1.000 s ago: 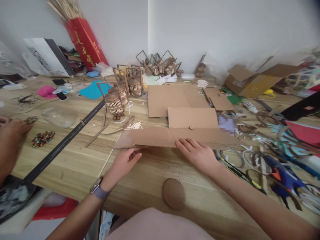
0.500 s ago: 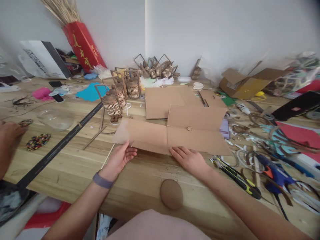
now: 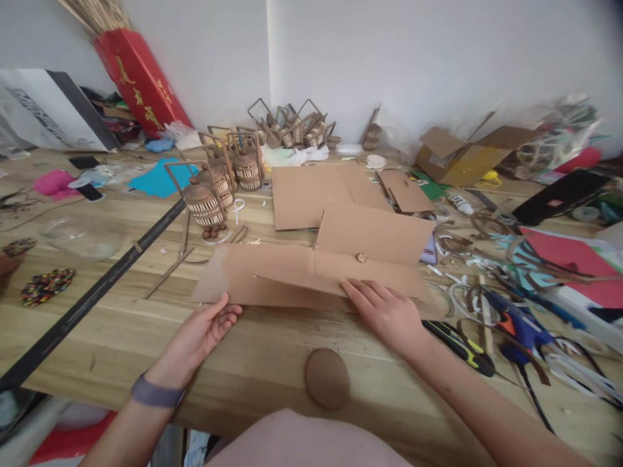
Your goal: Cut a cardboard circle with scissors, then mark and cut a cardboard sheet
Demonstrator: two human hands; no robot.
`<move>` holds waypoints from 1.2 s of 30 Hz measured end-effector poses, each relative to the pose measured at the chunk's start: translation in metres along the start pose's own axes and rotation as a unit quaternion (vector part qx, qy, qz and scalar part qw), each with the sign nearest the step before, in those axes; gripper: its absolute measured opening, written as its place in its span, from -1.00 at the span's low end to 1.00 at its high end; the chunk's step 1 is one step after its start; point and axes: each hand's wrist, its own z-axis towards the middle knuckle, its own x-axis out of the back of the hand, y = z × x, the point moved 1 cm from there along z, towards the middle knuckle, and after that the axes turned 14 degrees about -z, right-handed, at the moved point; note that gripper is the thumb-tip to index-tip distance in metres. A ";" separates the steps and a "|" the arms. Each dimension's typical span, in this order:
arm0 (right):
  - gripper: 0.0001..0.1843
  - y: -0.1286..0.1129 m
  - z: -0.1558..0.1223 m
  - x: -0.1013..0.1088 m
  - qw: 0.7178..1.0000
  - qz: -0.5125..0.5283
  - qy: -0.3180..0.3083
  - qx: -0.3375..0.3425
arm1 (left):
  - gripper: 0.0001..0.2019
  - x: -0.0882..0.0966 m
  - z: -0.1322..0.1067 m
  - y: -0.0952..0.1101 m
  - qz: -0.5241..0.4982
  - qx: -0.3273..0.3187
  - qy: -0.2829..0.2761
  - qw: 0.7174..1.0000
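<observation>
A long brown cardboard sheet (image 3: 272, 279) with folded flaps lies in front of me on the wooden table (image 3: 263, 363). My left hand (image 3: 202, 334) grips its near left edge, thumb on top and fingers curled under. My right hand (image 3: 387, 311) lies flat on the sheet's right part, fingers stretched out and pressing it down. A round brown cardboard disc (image 3: 327, 378) rests on the table near my body, between my arms.
More cardboard sheets (image 3: 311, 194) lie behind. Small woven lantern baskets (image 3: 202, 201) stand at centre left beside a long black strip (image 3: 92, 298). Cutters, a blue glue gun (image 3: 520, 324) and paper rings clutter the right. An open box (image 3: 467, 159) sits far right. Another person's hand (image 3: 7, 263) shows at the left edge.
The cardboard sheet has slid left and towards me, and its flap has folded down flatter. My left hand moved left along its edge. The other person's hand has drawn back to the left.
</observation>
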 end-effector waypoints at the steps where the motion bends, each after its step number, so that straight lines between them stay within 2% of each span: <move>1: -0.58 -0.004 0.000 0.001 1.000 0.005 -0.002 0.002 | -0.63 0.004 -0.002 0.001 -0.002 0.005 0.007 1.000; 7: -0.60 -0.028 0.002 0.010 0.999 0.041 -0.016 0.008 | -0.62 0.018 -0.011 0.007 0.000 0.019 0.055 0.998; 13: -0.65 -0.050 -0.001 0.008 0.994 0.085 -0.062 -0.013 | -0.64 0.010 -0.025 0.010 -0.012 0.031 0.101 0.994; 15: -0.58 -0.049 -0.006 0.007 0.993 0.099 -0.066 -0.023 | -0.70 0.011 -0.029 0.009 0.010 0.028 0.102 0.994; 18: -0.55 -0.031 -0.028 0.010 0.988 0.097 -0.080 -0.087 | -0.88 0.022 -0.033 0.003 0.125 0.035 0.065 0.989; 20: -0.61 -0.013 -0.052 0.012 0.979 0.076 -0.096 -0.163 | -0.79 0.030 -0.033 -0.001 0.197 0.029 0.017 0.980; 23: -0.62 0.014 -0.095 0.015 0.957 0.027 -0.115 -0.264 | -0.65 0.029 -0.033 -0.008 0.306 -0.037 -0.078 0.948; 25: -0.63 0.026 -0.120 0.015 0.945 0.002 -0.134 -0.297 | -0.63 0.016 -0.030 -0.013 0.398 -0.114 -0.147 0.898; 27: -0.65 0.032 -0.137 0.013 0.940 -0.003 -0.153 -0.305 | -0.66 -0.004 -0.023 -0.021 0.485 -0.217 -0.212 0.820; 30: -0.64 0.034 -0.148 0.009 0.938 0.002 -0.175 -0.299 | -0.53 -0.033 -0.004 -0.038 0.583 -0.338 -0.354 0.649; 31: -0.63 0.034 -0.149 0.007 0.938 0.004 -0.180 -0.297 | -0.47 -0.040 0.004 -0.043 0.618 -0.364 -0.376 0.587; 33: -0.61 0.035 -0.150 0.004 0.937 0.004 -0.187 -0.296 | -0.39 -0.049 0.021 -0.051 0.678 -0.402 -0.372 0.490; 34: -0.61 0.035 -0.150 0.003 0.935 0.002 -0.189 -0.298 | -0.37 -0.052 0.028 -0.053 0.699 -0.411 -0.369 0.455; 36: -0.63 0.038 -0.152 0.001 0.931 -0.005 -0.193 -0.311 | -0.38 -0.053 0.037 -0.056 0.722 -0.422 -0.362 0.411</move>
